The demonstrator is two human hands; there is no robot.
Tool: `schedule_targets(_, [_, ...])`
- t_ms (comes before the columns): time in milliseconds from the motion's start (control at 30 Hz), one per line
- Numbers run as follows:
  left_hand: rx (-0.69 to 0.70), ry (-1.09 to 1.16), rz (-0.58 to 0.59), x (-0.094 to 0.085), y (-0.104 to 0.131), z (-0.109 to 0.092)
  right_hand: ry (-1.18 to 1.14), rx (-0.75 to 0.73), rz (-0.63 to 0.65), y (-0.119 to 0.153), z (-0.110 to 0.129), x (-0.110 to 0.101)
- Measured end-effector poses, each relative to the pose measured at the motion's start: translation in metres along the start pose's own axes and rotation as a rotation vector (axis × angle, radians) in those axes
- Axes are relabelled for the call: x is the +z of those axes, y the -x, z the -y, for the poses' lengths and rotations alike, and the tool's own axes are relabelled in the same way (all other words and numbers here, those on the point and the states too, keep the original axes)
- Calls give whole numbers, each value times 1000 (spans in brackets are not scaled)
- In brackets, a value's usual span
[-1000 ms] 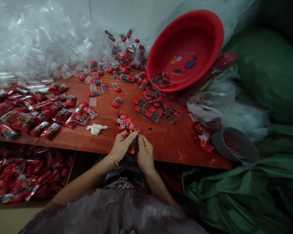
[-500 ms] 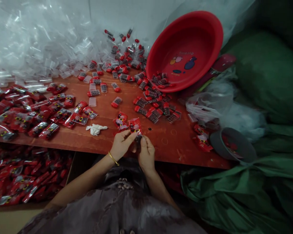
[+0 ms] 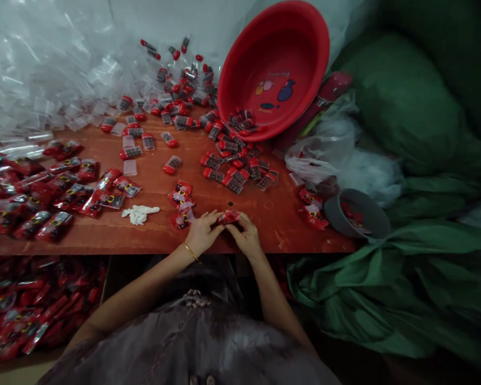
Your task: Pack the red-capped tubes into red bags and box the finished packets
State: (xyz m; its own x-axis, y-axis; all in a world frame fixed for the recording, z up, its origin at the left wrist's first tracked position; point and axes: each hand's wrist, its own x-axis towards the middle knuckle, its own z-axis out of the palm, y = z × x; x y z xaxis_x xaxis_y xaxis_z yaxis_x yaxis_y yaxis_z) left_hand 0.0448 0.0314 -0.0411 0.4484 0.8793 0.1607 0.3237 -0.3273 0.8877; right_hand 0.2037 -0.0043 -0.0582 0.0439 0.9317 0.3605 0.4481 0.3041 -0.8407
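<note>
Between the fingertips of both my hands, just above the table's front edge, is a small red printed packet (image 3: 229, 216). My left hand (image 3: 202, 233), with a gold bangle at the wrist, pinches its left side. The right side is gripped by my right hand (image 3: 246, 234), thumb and fingers closed on it. How far the packet is filled or sealed is hidden by the fingers. Close to my left hand lie flat red printed wrappers (image 3: 181, 193) on the table. A crumpled white cloth or tissue (image 3: 140, 214) sits further left.
A red basin (image 3: 280, 69) leans tilted at the back, with clear red-capped tubes (image 3: 235, 179) spilling before it. Filled red packets (image 3: 66, 197) pile up left, more in a box (image 3: 104, 283) below. Clear plastic pieces (image 3: 44, 69) heap behind. A grey bowl (image 3: 332, 211) stands right, beside green fabric (image 3: 404, 278).
The view has shifted, so the tabletop things appear further left. The packet in my hands has turned from upright to lying sideways, and both hands now meet closer around it.
</note>
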Motion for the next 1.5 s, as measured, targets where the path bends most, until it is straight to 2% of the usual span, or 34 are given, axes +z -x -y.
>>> schedule_targets(233, [30,-134,23,8,1,6,17,-99,-37,-4,-5,-7])
schedule_targets(367, [7,-221,19,10,3,7,28,-140,29,-8,-6,-12])
schedule_targets(600, [21,-375,92,15,2,5,6,-106,123,-11,-3,-12])
schedule_targets(733, [5,-386,110,14,1,2,-26,-91,95,-12,-2,-8])
schedule_targets(900, [18,-388,107,16,1,5,85,-93,115,-17,-3,-9])
schedule_targets(1100, [-18,-352,60,9,8,-3,137,-44,80,-10,-16,-2])
schedule_targets(1267, [46,-176,46,-3,4,-17,149,24,64,-4,-27,4])
schedule_targets(1367, [17,-91,0,-6,-3,-23,139,38,90,-5,-18,5])
schedule_targets(1500, [-56,23,-148,-12,-7,-29,64,137,136,-3,11,9])
